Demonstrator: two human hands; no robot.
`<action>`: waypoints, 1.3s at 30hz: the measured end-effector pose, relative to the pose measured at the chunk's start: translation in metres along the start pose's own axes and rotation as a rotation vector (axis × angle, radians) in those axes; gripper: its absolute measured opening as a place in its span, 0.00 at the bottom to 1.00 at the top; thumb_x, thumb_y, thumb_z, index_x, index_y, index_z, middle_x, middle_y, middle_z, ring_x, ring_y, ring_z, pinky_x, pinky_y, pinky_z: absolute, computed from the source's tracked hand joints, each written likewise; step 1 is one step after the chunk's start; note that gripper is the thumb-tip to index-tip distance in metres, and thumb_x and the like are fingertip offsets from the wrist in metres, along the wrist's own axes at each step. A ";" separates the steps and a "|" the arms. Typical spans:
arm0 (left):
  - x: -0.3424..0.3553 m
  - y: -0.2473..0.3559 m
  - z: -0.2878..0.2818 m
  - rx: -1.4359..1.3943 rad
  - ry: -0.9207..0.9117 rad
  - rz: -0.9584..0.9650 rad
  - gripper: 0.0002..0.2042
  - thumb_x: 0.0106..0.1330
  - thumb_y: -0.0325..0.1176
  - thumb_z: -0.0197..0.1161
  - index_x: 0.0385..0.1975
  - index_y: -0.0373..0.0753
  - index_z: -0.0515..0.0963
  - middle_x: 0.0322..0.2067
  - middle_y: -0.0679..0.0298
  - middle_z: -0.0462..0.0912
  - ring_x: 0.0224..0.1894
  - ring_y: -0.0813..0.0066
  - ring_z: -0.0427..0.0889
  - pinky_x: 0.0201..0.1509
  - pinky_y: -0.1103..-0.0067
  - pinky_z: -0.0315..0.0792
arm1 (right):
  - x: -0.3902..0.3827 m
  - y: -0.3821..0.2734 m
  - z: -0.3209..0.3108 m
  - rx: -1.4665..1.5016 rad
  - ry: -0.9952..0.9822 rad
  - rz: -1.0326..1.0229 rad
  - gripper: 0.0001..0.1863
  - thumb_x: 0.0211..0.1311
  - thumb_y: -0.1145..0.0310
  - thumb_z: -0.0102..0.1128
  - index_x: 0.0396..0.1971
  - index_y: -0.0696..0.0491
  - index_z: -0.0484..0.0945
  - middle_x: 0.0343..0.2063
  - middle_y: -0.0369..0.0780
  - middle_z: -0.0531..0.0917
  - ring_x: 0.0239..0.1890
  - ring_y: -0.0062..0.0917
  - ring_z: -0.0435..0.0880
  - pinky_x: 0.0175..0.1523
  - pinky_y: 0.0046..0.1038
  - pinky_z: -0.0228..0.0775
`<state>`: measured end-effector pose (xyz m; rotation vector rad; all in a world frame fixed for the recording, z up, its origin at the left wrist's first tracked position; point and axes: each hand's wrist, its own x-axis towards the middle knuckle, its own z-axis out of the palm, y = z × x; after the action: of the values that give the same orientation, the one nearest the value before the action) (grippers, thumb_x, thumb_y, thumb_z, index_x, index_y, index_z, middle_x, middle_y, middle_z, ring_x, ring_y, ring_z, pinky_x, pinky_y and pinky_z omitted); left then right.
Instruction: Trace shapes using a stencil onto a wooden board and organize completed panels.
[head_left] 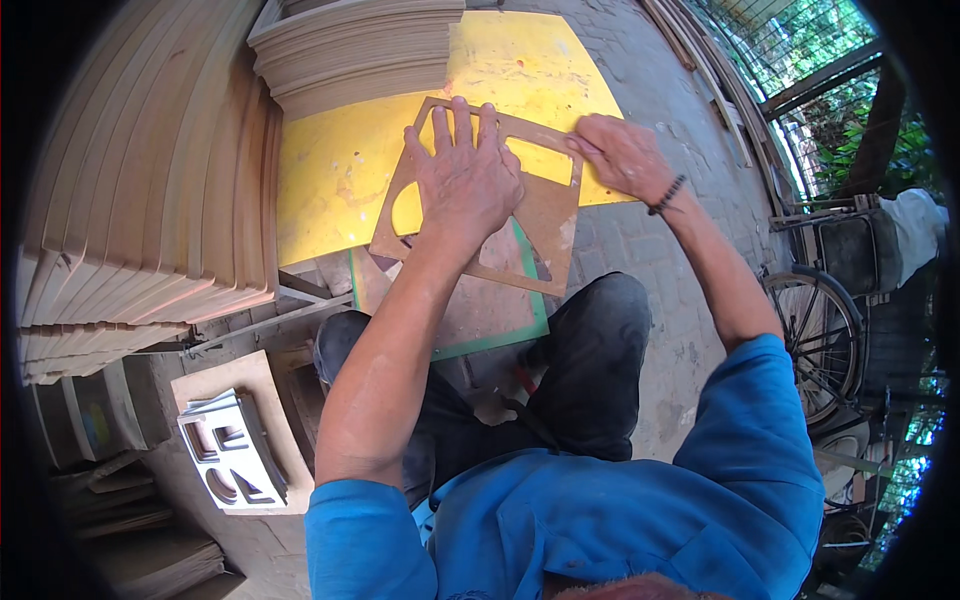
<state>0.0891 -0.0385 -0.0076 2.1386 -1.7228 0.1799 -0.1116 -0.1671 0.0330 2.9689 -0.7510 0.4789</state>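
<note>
A thin brown fibreboard panel (550,212) with rounded, rectangular and triangular cut-outs lies tilted over a yellow sheet (335,185). Its near part reaches over a worn board with green edges (490,335) above my knees. Pressed flat on the panel's left half is my left hand (466,190), fingers spread. My right hand (625,160), a dark bead bracelet on its wrist, is at the panel's far right corner. Its fingers are curled and the thumb lies by the panel's edge. Whatever is inside those fingers is hidden.
Tall stacks of wooden boards (150,160) rise on the left, with another board stack (360,55) behind the yellow sheet. Low at left, several white-faced panels with cut-outs (225,455) lie on a brown board. A bicycle wheel (815,318) is at right, beyond the paving (680,285).
</note>
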 end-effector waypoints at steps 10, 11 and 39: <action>0.000 0.003 0.002 -0.034 0.018 0.014 0.29 0.72 0.44 0.44 0.71 0.38 0.62 0.72 0.46 0.58 0.75 0.46 0.55 0.74 0.43 0.41 | 0.034 -0.029 0.013 0.026 0.032 0.050 0.15 0.70 0.54 0.53 0.33 0.51 0.75 0.29 0.43 0.82 0.36 0.42 0.84 0.38 0.44 0.73; 0.001 0.002 0.001 -0.037 0.021 0.013 0.29 0.72 0.44 0.44 0.71 0.38 0.62 0.72 0.46 0.58 0.75 0.46 0.55 0.74 0.43 0.41 | 0.032 -0.023 0.013 0.023 0.032 0.048 0.15 0.70 0.54 0.53 0.33 0.51 0.75 0.29 0.43 0.82 0.36 0.42 0.84 0.38 0.44 0.73; 0.001 0.005 -0.001 -0.025 -0.013 -0.030 0.29 0.73 0.45 0.41 0.72 0.41 0.62 0.74 0.48 0.56 0.76 0.46 0.54 0.74 0.40 0.42 | -0.021 -0.059 0.002 -0.042 0.110 0.244 0.16 0.72 0.57 0.54 0.27 0.53 0.73 0.22 0.48 0.79 0.27 0.45 0.82 0.30 0.42 0.70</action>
<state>0.0850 -0.0396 -0.0055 2.1504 -1.6907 0.1360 -0.1011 -0.1060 0.0266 2.7976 -1.1018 0.6245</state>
